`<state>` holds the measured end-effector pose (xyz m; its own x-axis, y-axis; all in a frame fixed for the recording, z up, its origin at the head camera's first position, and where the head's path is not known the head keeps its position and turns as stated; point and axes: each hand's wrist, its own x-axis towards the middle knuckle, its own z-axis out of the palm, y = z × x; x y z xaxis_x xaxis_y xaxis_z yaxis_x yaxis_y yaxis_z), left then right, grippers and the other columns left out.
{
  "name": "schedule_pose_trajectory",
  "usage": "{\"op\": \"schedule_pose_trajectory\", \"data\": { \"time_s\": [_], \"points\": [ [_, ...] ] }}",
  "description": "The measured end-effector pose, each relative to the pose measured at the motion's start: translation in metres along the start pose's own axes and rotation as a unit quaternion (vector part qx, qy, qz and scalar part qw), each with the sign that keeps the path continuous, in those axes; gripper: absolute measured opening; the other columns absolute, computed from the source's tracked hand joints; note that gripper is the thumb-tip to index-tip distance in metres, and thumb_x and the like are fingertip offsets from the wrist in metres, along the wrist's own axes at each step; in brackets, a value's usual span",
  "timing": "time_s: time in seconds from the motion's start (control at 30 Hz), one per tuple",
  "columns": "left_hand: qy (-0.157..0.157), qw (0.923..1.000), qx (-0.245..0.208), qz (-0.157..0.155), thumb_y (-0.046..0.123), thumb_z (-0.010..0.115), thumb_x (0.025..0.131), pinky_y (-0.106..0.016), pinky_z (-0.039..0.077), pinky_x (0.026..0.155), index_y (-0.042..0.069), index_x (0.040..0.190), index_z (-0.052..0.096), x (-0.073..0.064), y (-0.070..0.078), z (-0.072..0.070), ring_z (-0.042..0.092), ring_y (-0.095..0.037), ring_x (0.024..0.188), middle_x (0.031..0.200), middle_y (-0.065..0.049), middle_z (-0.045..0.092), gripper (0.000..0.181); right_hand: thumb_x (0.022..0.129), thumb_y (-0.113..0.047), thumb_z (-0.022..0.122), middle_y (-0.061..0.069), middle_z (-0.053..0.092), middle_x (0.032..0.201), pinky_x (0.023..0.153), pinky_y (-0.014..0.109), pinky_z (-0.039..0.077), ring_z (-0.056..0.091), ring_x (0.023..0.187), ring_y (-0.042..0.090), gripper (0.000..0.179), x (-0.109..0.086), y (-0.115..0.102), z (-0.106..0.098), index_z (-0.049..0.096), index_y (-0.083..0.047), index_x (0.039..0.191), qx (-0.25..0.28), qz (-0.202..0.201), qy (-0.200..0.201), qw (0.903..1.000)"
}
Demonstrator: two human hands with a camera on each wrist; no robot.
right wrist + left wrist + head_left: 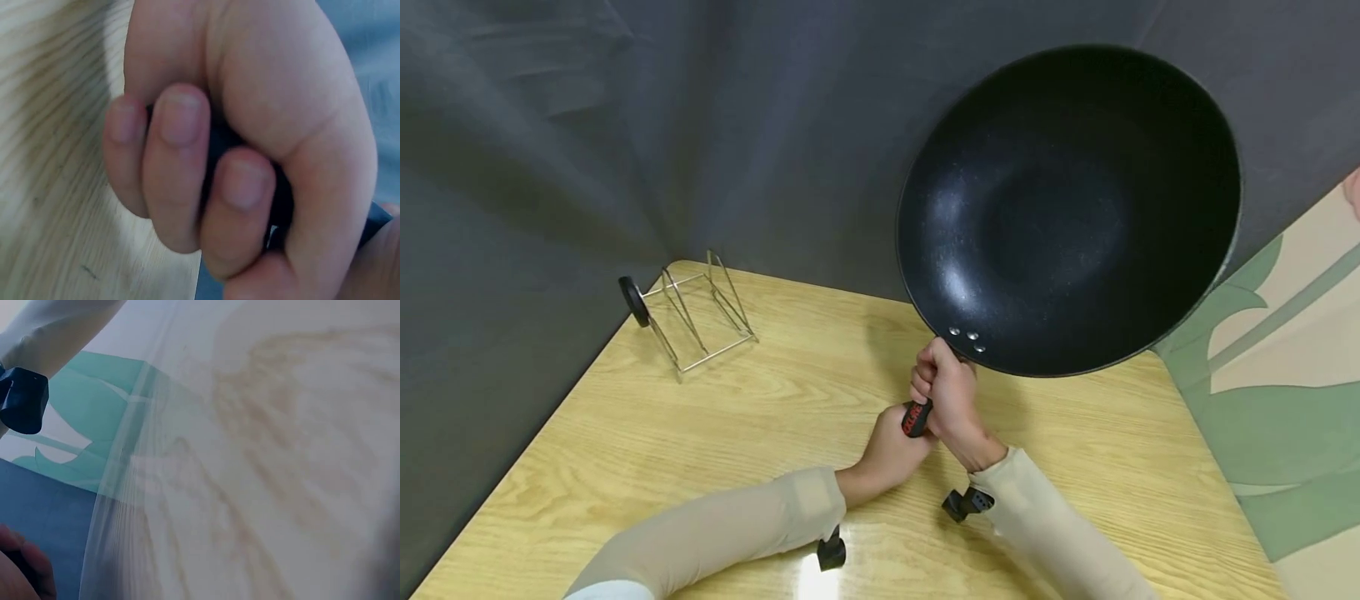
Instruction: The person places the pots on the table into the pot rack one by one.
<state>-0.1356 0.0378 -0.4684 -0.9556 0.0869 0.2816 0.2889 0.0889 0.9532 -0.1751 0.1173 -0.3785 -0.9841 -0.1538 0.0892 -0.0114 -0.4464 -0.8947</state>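
A large black wok point(1060, 208) is held up over the back right of the table, its dark inside facing me and three rivets near the handle. My right hand point(951, 392) grips the handle close to the pan. In the right wrist view, the fingers point(178, 175) of that hand curl around the black handle point(215, 147). Lower down, my left hand point(891, 446) holds the end part of the wok handle point(916, 419), where red lettering shows. Most of its fingers are hidden. The left wrist view catches only part of a hand point(25, 569) at its lower left edge.
On the far left corner of the wooden table point(760, 417) stands a metal wire rack point(700, 321) with a black round piece point(633, 301) at one end. Dark grey cloth point(775, 150) hangs behind, and a green-and-cream patterned surface point(1285, 400) lies along the right.
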Motion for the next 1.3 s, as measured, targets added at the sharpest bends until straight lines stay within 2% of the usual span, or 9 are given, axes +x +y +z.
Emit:
{"op": "schedule_pose_trajectory", "data": {
  "time_s": [0.17, 0.3, 0.43, 0.53, 0.7, 0.8, 0.93, 1.17, 1.3],
  "points": [
    [0.034, 0.9992, 0.019, -0.005, -0.005, 0.068, 0.081, -0.023, 0.032, 0.054, 0.009, 0.071, 0.054, 0.005, -0.003, -0.005, 0.039, -0.006, 0.055, 0.062, 0.008, 0.042, 0.022, 0.086, 0.000, 0.047, -0.007, 0.025, 0.053, 0.041, 0.023, 0.016, 0.025, 0.041, 0.004, 0.029, 0.007, 0.005, 0.007, 0.039, -0.013, 0.062, 0.003, -0.013, 0.011, 0.9999],
    [0.053, 0.9986, 0.007, -0.001, -0.005, 0.067, 0.082, -0.023, 0.032, 0.055, 0.007, 0.069, 0.054, 0.010, -0.006, -0.011, 0.039, -0.008, 0.055, 0.061, 0.007, 0.043, 0.022, 0.087, 0.000, 0.047, -0.007, 0.025, 0.054, 0.041, 0.022, 0.018, 0.025, 0.041, 0.005, 0.029, 0.015, 0.009, 0.013, 0.039, -0.013, 0.063, 0.001, -0.019, 0.011, 0.9998],
    [0.049, 0.9984, -0.023, -0.017, -0.007, 0.066, 0.084, -0.024, 0.031, 0.054, 0.007, 0.068, 0.054, 0.011, -0.009, -0.015, 0.038, -0.008, 0.053, 0.059, 0.006, 0.042, 0.024, 0.087, 0.001, 0.047, -0.006, 0.025, 0.054, 0.040, 0.021, 0.019, 0.025, 0.041, 0.006, 0.031, 0.019, 0.013, 0.017, 0.038, -0.014, 0.062, -0.006, -0.002, 0.018, 0.9998],
    [0.049, 0.9977, -0.037, -0.028, -0.007, 0.066, 0.081, -0.023, 0.032, 0.052, 0.007, 0.067, 0.054, 0.009, -0.012, -0.017, 0.039, -0.007, 0.052, 0.058, 0.007, 0.043, 0.024, 0.086, 0.000, 0.049, -0.005, 0.025, 0.055, 0.040, 0.021, 0.019, 0.025, 0.042, 0.007, 0.033, 0.021, 0.017, 0.019, 0.035, -0.016, 0.060, -0.016, 0.016, 0.020, 0.9995],
    [0.036, 0.9960, -0.073, -0.038, -0.010, 0.062, 0.075, -0.023, 0.032, 0.048, 0.009, 0.065, 0.051, 0.005, -0.014, -0.024, 0.039, -0.007, 0.048, 0.054, 0.007, 0.043, 0.024, 0.086, -0.002, 0.050, -0.005, 0.025, 0.056, 0.040, 0.021, 0.021, 0.026, 0.043, 0.007, 0.035, 0.022, 0.022, 0.025, 0.033, -0.018, 0.060, -0.024, 0.031, 0.002, 0.9992],
    [0.016, 0.9914, -0.119, -0.053, -0.012, 0.057, 0.075, -0.024, 0.030, 0.043, 0.007, 0.065, 0.050, 0.002, -0.012, -0.031, 0.035, -0.009, 0.043, 0.051, 0.004, 0.041, 0.023, 0.087, -0.001, 0.049, -0.004, 0.025, 0.056, 0.040, 0.021, 0.022, 0.026, 0.043, 0.007, 0.035, 0.021, 0.024, 0.030, 0.033, -0.018, 0.061, -0.026, 0.030, -0.012, 0.9991],
    [-0.007, 0.9810, -0.175, -0.085, -0.012, 0.053, 0.078, -0.025, 0.026, 0.038, 0.006, 0.067, 0.049, -0.003, -0.010, -0.042, 0.031, -0.010, 0.038, 0.049, 0.002, 0.039, 0.022, 0.088, 0.000, 0.048, -0.005, 0.024, 0.055, 0.040, 0.021, 0.022, 0.025, 0.042, 0.007, 0.036, 0.022, 0.027, 0.039, 0.033, -0.018, 0.061, -0.029, 0.029, -0.029, 0.9987],
    [-0.026, 0.9659, -0.229, -0.118, -0.009, 0.052, 0.085, -0.026, 0.022, 0.033, 0.007, 0.067, 0.043, -0.013, -0.006, -0.060, 0.026, -0.009, 0.034, 0.045, 0.004, 0.034, 0.025, 0.089, -0.001, 0.051, -0.005, 0.022, 0.054, 0.041, 0.022, 0.024, 0.025, 0.040, 0.007, 0.037, 0.023, 0.034, 0.053, 0.033, -0.018, 0.061, -0.036, 0.021, -0.079, 0.9960],
    [-0.031, 0.9584, -0.249, -0.135, -0.008, 0.050, 0.084, -0.026, 0.021, 0.032, 0.008, 0.064, 0.040, -0.015, -0.005, -0.065, 0.026, -0.009, 0.032, 0.043, 0.006, 0.031, 0.027, 0.088, 0.001, 0.051, -0.005, 0.024, 0.054, 0.041, 0.022, 0.027, 0.025, 0.041, 0.007, 0.036, 0.024, 0.038, 0.057, 0.033, -0.017, 0.063, -0.063, 0.017, -0.086, 0.9942]
  ]
}}
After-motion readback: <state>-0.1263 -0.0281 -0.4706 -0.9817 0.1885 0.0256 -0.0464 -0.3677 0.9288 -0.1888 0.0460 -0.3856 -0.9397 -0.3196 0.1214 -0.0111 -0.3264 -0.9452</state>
